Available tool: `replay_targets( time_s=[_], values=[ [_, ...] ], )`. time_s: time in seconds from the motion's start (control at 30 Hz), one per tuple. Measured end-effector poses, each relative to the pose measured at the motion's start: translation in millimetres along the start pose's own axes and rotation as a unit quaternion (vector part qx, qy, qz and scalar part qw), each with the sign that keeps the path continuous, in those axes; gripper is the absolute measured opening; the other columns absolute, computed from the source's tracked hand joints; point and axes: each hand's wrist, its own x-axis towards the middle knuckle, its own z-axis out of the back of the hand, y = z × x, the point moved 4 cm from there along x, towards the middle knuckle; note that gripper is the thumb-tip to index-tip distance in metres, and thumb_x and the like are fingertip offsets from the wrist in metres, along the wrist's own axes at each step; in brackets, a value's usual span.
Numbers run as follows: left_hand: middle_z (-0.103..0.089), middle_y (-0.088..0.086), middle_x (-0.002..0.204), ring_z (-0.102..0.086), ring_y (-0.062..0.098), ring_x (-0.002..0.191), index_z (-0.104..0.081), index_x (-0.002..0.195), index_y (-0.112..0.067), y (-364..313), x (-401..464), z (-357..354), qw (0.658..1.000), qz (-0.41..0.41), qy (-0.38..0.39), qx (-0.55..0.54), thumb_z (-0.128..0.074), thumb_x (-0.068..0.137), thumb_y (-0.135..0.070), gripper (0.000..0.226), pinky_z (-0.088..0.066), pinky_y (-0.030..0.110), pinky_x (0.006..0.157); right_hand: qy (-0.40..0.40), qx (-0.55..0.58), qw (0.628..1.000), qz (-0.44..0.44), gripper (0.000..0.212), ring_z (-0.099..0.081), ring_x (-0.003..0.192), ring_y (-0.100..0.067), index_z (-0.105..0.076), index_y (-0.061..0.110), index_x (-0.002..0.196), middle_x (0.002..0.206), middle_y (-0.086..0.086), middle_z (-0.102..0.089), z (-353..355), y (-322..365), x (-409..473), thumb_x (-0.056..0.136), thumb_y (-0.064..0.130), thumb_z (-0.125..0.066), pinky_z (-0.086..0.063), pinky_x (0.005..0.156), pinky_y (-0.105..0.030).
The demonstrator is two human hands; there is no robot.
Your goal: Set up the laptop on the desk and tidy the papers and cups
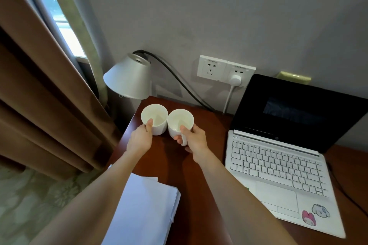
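Two white cups stand side by side, touching, at the far left corner of the dark wooden desk [199, 175]. My left hand [140, 139] grips the left cup [157, 117] with the thumb inside its rim. My right hand [194, 138] grips the right cup [182, 120], thumb over the rim and fingers at its handle. A white laptop [278, 167] lies open on the right, its screen dark, with two stickers near its front corner. A stack of white papers [147, 211] rests at the desk's near left edge.
A silver desk lamp [129, 77] hangs over the far left corner just behind the cups, its black cable arching to the wall. Wall sockets [226, 70] hold a white plug. Brown curtains [39, 95] hang left of the desk. A dark cable [346, 195] trails right of the laptop.
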Motion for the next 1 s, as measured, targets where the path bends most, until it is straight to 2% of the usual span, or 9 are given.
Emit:
replay_targets(
  time_s=[0.2, 0.37, 0.53, 0.63, 0.7, 0.77, 0.83, 0.87, 1.0],
  values=[
    [-0.051, -0.006, 0.066, -0.054, 0.009, 0.061, -0.057, 0.11, -0.012, 0.1, 4.4, -1.5, 1.0, 0.021, 0.001, 0.021, -0.027, 0.094, -0.059, 0.058, -0.052, 0.033, 0.07, 0.006, -0.014, 1.0, 0.003, 0.047, -0.063, 0.062, -0.006, -0.045, 0.019, 0.136, 0.104, -0.01, -0.072, 0.3, 1.4, -0.6, 0.093, 0.031, -0.057, -0.039, 0.052, -0.016],
    [-0.049, -0.008, 0.064, -0.055, 0.009, 0.06, -0.054, 0.117, -0.013, -1.5, 4.3, -2.6, 1.0, 0.019, 0.0, 0.016, -0.028, 0.094, -0.057, 0.056, -0.055, 0.036, 0.071, 0.01, -0.019, 1.0, 0.011, 0.043, -0.063, 0.062, -0.008, -0.048, 0.018, 0.132, 0.101, -0.012, -0.072, 1.5, 3.2, -1.2, 0.092, 0.031, -0.058, -0.039, 0.052, -0.016],
    [-0.052, -0.006, 0.062, -0.057, 0.011, 0.061, -0.049, 0.092, -0.02, -5.0, 0.1, 0.5, 0.999, 0.035, 0.003, 0.035, -0.026, 0.093, -0.06, 0.046, -0.055, 0.036, 0.07, 0.012, -0.021, 1.0, 0.017, 0.044, -0.063, 0.062, -0.01, -0.048, 0.017, 0.133, 0.102, -0.014, -0.072, 3.1, 1.6, 1.4, 0.092, 0.03, -0.058, -0.042, 0.053, -0.015],
    [-0.052, -0.004, 0.062, -0.058, 0.013, 0.062, -0.046, 0.087, -0.021, -7.3, -2.0, 2.1, 0.998, 0.04, 0.0, 0.046, -0.024, 0.093, -0.06, 0.046, -0.055, 0.037, 0.071, 0.012, -0.009, 1.0, 0.024, 0.046, -0.065, 0.067, -0.015, -0.047, 0.013, 0.134, 0.104, -0.016, -0.071, 3.1, 1.6, 3.6, 0.092, 0.027, -0.06, -0.057, 0.07, -0.026],
    [-0.054, -0.002, 0.064, -0.059, 0.015, 0.065, -0.052, 0.086, -0.018, -8.8, -4.6, 3.1, 0.998, 0.043, 0.003, 0.046, -0.024, 0.094, -0.06, 0.051, -0.054, 0.037, 0.072, 0.007, -0.005, 1.0, 0.022, 0.047, -0.067, 0.071, -0.019, -0.047, 0.012, 0.134, 0.108, -0.017, -0.068, 3.0, 1.9, 3.2, 0.091, 0.026, -0.061, -0.059, 0.08, -0.03],
    [-0.06, 0.003, 0.075, -0.061, 0.018, 0.072, -0.059, 0.094, -0.014, -8.5, -6.4, 2.7, 0.999, 0.031, -0.001, 0.033, -0.024, 0.094, -0.059, 0.058, -0.053, 0.037, 0.075, -0.009, -0.019, 1.0, 0.016, 0.049, -0.069, 0.073, -0.017, -0.049, 0.014, 0.133, 0.115, -0.014, -0.066, 3.7, 2.6, 2.5, 0.089, 0.029, -0.063, -0.057, 0.069, -0.024],
    [-0.065, 0.01, 0.09, -0.064, 0.024, 0.084, -0.061, 0.104, -0.009, -8.3, -9.6, 1.8, 0.999, 0.035, 0.005, 0.0, -0.027, 0.094, -0.059, 0.062, -0.054, 0.04, 0.081, -0.028, -0.044, 0.998, 0.018, 0.049, -0.066, 0.067, -0.011, -0.051, 0.016, 0.131, 0.113, -0.011, -0.067, 5.5, 3.8, 0.9, 0.088, 0.033, -0.064, -0.045, 0.055, -0.014],
    [-0.066, 0.012, 0.096, -0.064, 0.027, 0.088, -0.061, 0.108, -0.008, -8.9, -11.3, 1.8, 0.998, 0.048, 0.011, -0.026, -0.029, 0.094, -0.059, 0.063, -0.054, 0.041, 0.084, -0.034, -0.052, 0.998, 0.022, 0.048, -0.064, 0.067, -0.009, -0.053, 0.015, 0.129, 0.112, -0.009, -0.067, 6.5, 5.7, -0.9, 0.087, 0.035, -0.065, -0.042, 0.056, -0.012],
    [-0.063, 0.01, 0.096, -0.062, 0.022, 0.08, -0.055, 0.109, -0.01, -13.7, -19.9, 14.8, 0.983, 0.122, -0.022, -0.139, -0.036, 0.095, -0.054, 0.05, -0.053, 0.034, 0.077, -0.031, -0.079, 0.996, 0.028, 0.046, -0.059, 0.101, -0.017, -0.06, 0.011, 0.122, 0.119, -0.006, -0.063, 10.9, 0.6, -2.2, 0.085, 0.037, -0.068, -0.047, 0.083, -0.029]
  ],
)
